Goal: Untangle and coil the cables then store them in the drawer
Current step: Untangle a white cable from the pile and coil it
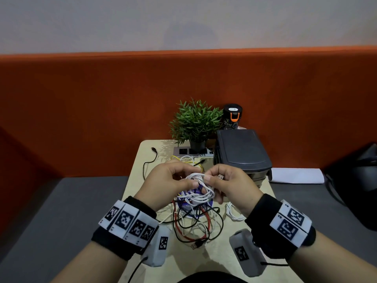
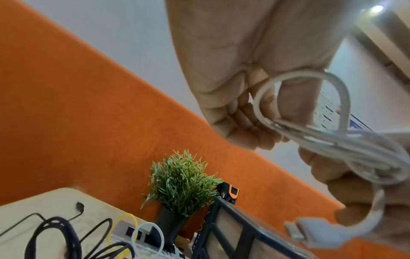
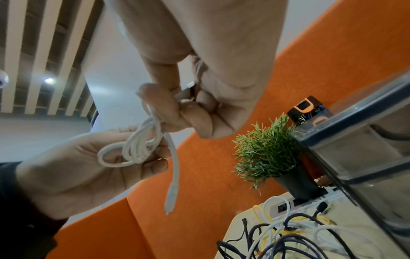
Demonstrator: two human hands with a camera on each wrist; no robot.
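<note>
Both hands held the white cable point(image 1: 199, 187): your left hand point(image 1: 167, 184) gripped the coil, your right hand point(image 1: 230, 185) pinched its plug end; wrap snugly, keeping loops even.

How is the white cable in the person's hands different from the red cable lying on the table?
The white cable is wound into a small bundle of loops; the red cable sprawls loose, snarled with black and white cables. The white cable is held above the table, gripped by the left hand and right hand; the red cable lies untouched on it. Both are thin and flexible.
</note>
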